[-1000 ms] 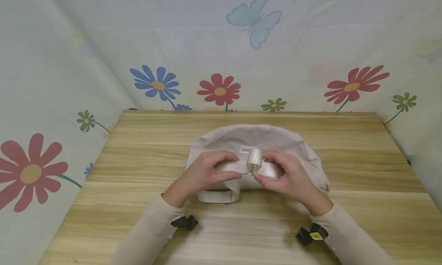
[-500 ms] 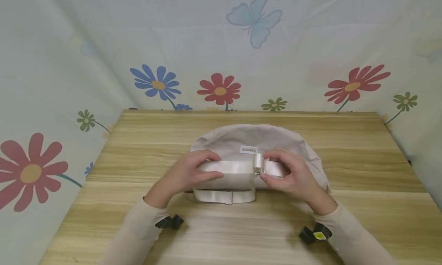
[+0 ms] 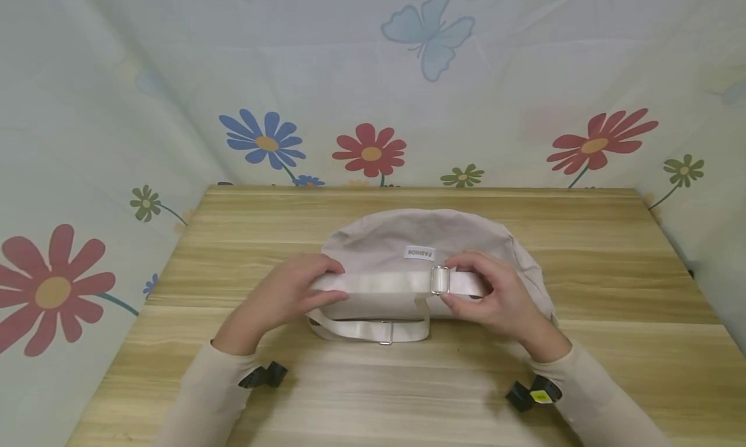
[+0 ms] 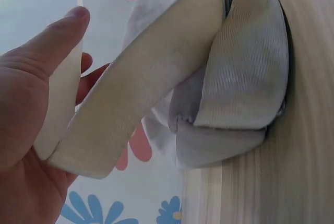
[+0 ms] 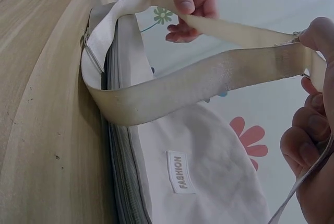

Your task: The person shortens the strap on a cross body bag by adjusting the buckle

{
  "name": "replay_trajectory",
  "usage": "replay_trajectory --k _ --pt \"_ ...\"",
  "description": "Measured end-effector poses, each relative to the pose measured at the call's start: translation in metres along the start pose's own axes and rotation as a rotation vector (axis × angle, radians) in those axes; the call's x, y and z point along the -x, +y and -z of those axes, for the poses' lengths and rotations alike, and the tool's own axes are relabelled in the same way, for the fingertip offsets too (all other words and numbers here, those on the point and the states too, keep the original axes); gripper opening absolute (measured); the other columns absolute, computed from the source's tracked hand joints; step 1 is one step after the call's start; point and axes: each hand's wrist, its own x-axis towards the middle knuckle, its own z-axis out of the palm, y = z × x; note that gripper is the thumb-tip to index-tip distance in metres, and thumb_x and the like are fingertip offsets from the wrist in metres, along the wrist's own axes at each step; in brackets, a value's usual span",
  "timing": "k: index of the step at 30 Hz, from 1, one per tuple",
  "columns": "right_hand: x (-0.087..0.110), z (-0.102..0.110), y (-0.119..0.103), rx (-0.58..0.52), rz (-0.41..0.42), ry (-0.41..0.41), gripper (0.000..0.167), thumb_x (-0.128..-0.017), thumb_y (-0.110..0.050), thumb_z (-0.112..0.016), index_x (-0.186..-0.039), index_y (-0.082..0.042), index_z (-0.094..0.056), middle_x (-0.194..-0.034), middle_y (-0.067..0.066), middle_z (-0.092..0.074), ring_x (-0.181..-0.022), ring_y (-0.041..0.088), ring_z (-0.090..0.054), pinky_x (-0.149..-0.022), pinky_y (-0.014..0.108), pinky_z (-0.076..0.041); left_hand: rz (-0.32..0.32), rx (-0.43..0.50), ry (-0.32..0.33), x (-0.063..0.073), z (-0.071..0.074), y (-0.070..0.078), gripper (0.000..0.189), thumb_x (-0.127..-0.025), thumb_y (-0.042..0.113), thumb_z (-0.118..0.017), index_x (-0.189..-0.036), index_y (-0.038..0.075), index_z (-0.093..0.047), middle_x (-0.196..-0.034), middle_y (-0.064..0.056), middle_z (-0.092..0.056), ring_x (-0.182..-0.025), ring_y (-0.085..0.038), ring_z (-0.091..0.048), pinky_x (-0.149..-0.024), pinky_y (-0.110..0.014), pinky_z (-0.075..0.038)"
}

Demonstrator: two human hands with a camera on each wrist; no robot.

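A pale beige fabric bag with a white FASHION label lies on the table, its rounded side away from me. Its cream webbing strap is held up between my two hands. My left hand grips the strap at the left, where it folds round in the palm, as the left wrist view shows. My right hand pinches the strap by a metal slider buckle. A second metal buckle sits on the lower loop of strap in front of the bag. The right wrist view shows the zipper along the bag's edge.
The wood-grain table stretches out round the bag. Behind it and at both sides hangs a white curtain printed with flowers and a butterfly. Each sleeve carries a small black wrist camera.
My left hand has slid leftward, drawing the strap out straight. The loop standing up at the slider has shrunk and now lies flat in the buckle. My right hand has barely moved.
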Motion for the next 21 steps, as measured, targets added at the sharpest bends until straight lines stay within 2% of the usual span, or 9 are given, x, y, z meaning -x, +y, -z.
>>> replay_trajectory --k 2,5,10,13,17,19,21 --pt "0.000 0.000 0.000 0.004 0.000 0.000 0.050 -0.068 0.012 -0.087 -0.115 0.000 -0.073 -0.104 0.016 -0.076 -0.100 0.003 -0.065 -0.083 0.015 -0.050 0.000 -0.011 -0.015 0.001 0.000 -0.002 0.035 -0.090 0.030 -0.090 -0.116 0.012 -0.075 -0.108 0.000 -0.078 -0.098 -0.019 -0.071 -0.091 -0.043 -0.060" --pt "-0.001 0.000 0.000 0.004 0.001 -0.002 0.051 -0.068 0.011 -0.087 -0.115 0.000 -0.073 -0.104 0.016 -0.076 -0.099 0.004 -0.064 -0.082 0.015 -0.050 0.043 -0.036 -0.077 -0.002 0.001 0.002 0.045 -0.089 0.035 -0.091 -0.123 0.011 -0.074 -0.112 -0.001 -0.078 -0.101 -0.020 -0.071 -0.093 -0.043 -0.060" --pt "-0.002 -0.001 0.000 0.002 0.005 -0.002 0.050 -0.068 0.011 -0.087 -0.116 0.000 -0.073 -0.104 0.016 -0.075 -0.096 0.004 -0.064 -0.078 0.017 -0.050 0.083 -0.037 -0.171 -0.016 0.001 0.026 0.066 -0.091 0.048 -0.086 -0.141 0.010 -0.066 -0.124 -0.006 -0.077 -0.111 -0.024 -0.072 -0.099 -0.045 -0.060" --pt "-0.001 -0.001 0.000 -0.001 0.004 -0.005 0.051 -0.068 0.011 -0.087 -0.116 0.000 -0.072 -0.104 0.016 -0.075 -0.095 0.005 -0.064 -0.076 0.018 -0.050 0.069 0.053 -0.190 -0.029 -0.004 0.044 0.069 -0.095 0.048 -0.083 -0.148 0.010 -0.060 -0.132 -0.007 -0.075 -0.120 -0.023 -0.070 -0.104 -0.045 -0.058" --pt "-0.001 -0.001 0.000 -0.006 0.012 -0.009 0.050 -0.070 0.008 -0.088 -0.116 -0.001 -0.072 -0.104 0.016 -0.075 -0.096 0.005 -0.064 -0.077 0.017 -0.051 0.065 0.224 -0.209 -0.049 -0.017 0.067 0.072 -0.096 0.045 -0.082 -0.154 0.011 -0.054 -0.142 -0.005 -0.069 -0.133 -0.022 -0.064 -0.113 -0.046 -0.053" --pt "-0.001 -0.002 0.000 -0.013 0.027 -0.013 0.046 -0.074 0.004 -0.089 -0.116 0.000 -0.072 -0.104 0.016 -0.075 -0.096 0.005 -0.065 -0.077 0.017 -0.051 0.041 0.286 -0.197 -0.056 -0.025 0.076 0.070 -0.097 0.043 -0.081 -0.154 0.012 -0.054 -0.145 -0.002 -0.067 -0.136 -0.020 -0.062 -0.116 -0.046 -0.051" --pt "-0.001 -0.003 0.001 -0.020 0.045 -0.018 0.043 -0.078 0.000 -0.091 -0.117 0.000 -0.072 -0.104 0.016 -0.075 -0.096 0.006 -0.065 -0.077 0.017 -0.051 -0.006 0.331 -0.159 -0.063 -0.034 0.081 0.064 -0.098 0.038 -0.081 -0.151 0.012 -0.057 -0.144 -0.001 -0.067 -0.135 -0.019 -0.063 -0.115 -0.043 -0.052"
